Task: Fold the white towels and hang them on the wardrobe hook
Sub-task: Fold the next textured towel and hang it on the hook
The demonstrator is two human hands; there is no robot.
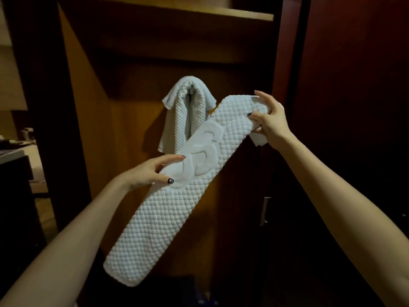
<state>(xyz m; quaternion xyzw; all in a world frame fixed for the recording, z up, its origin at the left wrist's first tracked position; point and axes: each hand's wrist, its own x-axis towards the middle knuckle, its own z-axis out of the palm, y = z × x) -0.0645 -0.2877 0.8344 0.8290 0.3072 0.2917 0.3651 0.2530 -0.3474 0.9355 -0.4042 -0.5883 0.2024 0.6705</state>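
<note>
Wardrobe: we look into an open wooden wardrobe, with its shelf across the top and a dark door panel closing the right edge
Hook: one hook on the back panel, mostly covered by cloth
Hung towel: one hung towel, white, draped over the hook with both ends hanging down
Held towel: one held towel, white and folded into a long strip, slants from upper right to lower left in front of the wardrobe; its upper end is just beside the hung towel and its lower end hangs free
Left hand: our left hand grips the strip's left edge near mid-length, thumb on the face
Right hand: our right hand pinches the upper end, forefinger raised
Open room: we see free back panel below the hung towel; one metal handle stands right of the strip
Count: two towels, two hands, one hook, one handle
</note>
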